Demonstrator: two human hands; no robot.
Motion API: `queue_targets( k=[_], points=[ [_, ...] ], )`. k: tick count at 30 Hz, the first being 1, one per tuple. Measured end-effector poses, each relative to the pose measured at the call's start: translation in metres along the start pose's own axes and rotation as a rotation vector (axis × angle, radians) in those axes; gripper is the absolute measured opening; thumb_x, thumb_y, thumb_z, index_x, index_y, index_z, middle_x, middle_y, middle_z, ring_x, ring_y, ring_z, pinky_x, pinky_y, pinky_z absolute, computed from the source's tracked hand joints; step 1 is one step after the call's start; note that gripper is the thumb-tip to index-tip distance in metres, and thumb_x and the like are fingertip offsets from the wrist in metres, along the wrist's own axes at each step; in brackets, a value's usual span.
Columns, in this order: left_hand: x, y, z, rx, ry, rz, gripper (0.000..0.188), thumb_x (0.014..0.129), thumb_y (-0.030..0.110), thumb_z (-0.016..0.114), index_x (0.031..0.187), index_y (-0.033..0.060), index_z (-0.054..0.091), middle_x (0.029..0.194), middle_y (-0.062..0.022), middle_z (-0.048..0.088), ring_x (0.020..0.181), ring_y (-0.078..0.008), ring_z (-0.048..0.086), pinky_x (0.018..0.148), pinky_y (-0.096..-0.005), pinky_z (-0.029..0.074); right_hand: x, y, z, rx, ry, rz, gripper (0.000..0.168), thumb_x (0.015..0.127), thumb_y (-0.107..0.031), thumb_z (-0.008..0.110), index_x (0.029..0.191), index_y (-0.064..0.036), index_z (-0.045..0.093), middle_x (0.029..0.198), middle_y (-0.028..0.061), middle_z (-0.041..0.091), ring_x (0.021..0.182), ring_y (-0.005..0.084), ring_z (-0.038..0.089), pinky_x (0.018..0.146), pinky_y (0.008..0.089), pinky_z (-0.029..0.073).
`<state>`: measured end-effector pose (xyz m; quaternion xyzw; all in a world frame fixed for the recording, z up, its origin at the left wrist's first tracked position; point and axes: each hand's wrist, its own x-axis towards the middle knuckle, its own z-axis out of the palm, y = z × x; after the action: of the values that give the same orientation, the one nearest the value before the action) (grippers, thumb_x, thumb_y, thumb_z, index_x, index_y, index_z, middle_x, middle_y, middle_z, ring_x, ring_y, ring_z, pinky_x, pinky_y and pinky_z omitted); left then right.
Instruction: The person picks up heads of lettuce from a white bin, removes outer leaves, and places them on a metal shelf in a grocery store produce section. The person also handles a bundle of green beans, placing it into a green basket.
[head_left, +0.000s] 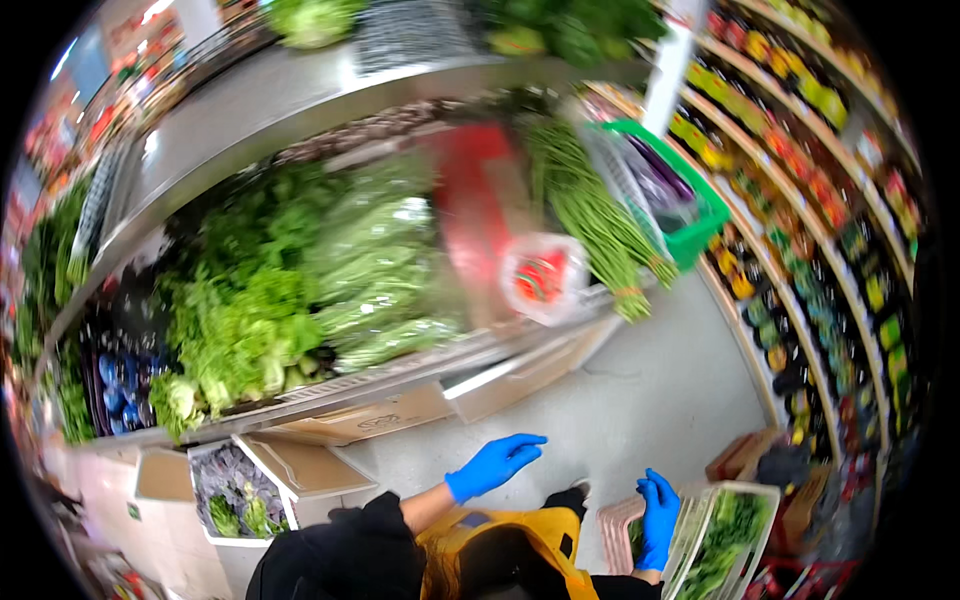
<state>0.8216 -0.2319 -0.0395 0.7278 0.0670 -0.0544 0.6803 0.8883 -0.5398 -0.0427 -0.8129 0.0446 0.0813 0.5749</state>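
My left hand (496, 466), in a blue glove, hangs over the grey floor (660, 390) in front of the vegetable stand. Its fingers stretch out to the right and nothing is in them. My right hand (658, 521), gloved in blue as well, is beside a crate of leafy greens (731, 517); it too holds nothing, with the fingers pointing up and slightly apart. Before me on the stand lie leafy lettuce (240, 322), bagged green vegetables (390, 292), a plastic bag of red peppers (541, 277) and bundles of long beans (592, 202).
A green basket with bagged eggplants (664, 180) sits at the stand's right end. Cardboard flaps (307, 457) jut out low along its front, near a white box of purple-leaved vegetables (236, 487). Stocked shelves (810, 225) line the right side. A metal upper shelf (247, 97) overhangs the produce.
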Motion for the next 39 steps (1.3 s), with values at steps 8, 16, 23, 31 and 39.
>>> queue_targets(
  k=[8,16,23,31,39],
  points=[
    [0.223,-0.125,0.231,0.234,-0.539,-0.259,0.04,0.091,0.032,0.051,0.121,0.0053,0.053,0.112,-0.0162,0.059,0.103,-0.0222,0.056,0.091,-0.0315,0.042,0.135,0.218,-0.076,0.198,0.091,0.117,0.025,0.087,-0.008,0.055,0.108,0.005,0.059,0.097,0.0081,0.063,0.086,0.0147,0.058,0.079,0.026,0.046],
    [0.438,-0.392,0.329,0.545,-0.77,-0.236,0.035,0.09,0.028,0.051,0.114,0.0042,0.057,0.118,-0.0141,0.057,0.109,-0.0259,0.054,0.095,-0.0316,0.039,0.198,0.414,-0.088,0.75,0.209,0.621,0.027,0.088,-0.009,0.05,0.112,0.002,0.057,0.1,0.0096,0.061,0.087,0.0146,0.058,0.077,0.025,0.046],
    [0.652,-0.698,0.294,1.351,-0.419,-0.25,0.028,0.084,0.018,0.047,0.108,0.0077,0.056,0.104,-0.0182,0.059,0.091,-0.0335,0.058,0.08,-0.0419,0.047,0.205,0.558,-0.116,0.206,0.618,0.792,0.027,0.087,-0.009,0.046,0.106,0.005,0.059,0.101,0.0111,0.062,0.083,0.0175,0.061,0.077,0.0275,0.049],
    [0.73,-0.761,0.322,1.342,-0.306,-0.426,0.035,0.084,0.014,0.049,0.116,-0.0002,0.049,0.114,-0.0197,0.054,0.102,-0.0333,0.053,0.086,-0.04,0.045,0.215,0.621,-0.108,-0.129,0.583,0.893,0.021,0.082,-0.001,0.044,0.09,0.002,0.063,0.107,0.0168,0.061,0.094,0.025,0.06,0.082,0.0307,0.046],
    [0.541,-0.445,0.443,0.422,-0.962,-0.126,0.036,0.089,0.024,0.045,0.122,0.011,0.052,0.111,-0.0156,0.059,0.097,-0.0302,0.059,0.083,-0.0371,0.047,0.352,0.508,-0.107,1.055,0.371,0.714,0.058,0.091,-0.045,0.045,0.135,-0.009,0.034,0.134,0.016,0.041,0.121,0.0286,0.043,0.1,0.0413,0.032]
  ],
)
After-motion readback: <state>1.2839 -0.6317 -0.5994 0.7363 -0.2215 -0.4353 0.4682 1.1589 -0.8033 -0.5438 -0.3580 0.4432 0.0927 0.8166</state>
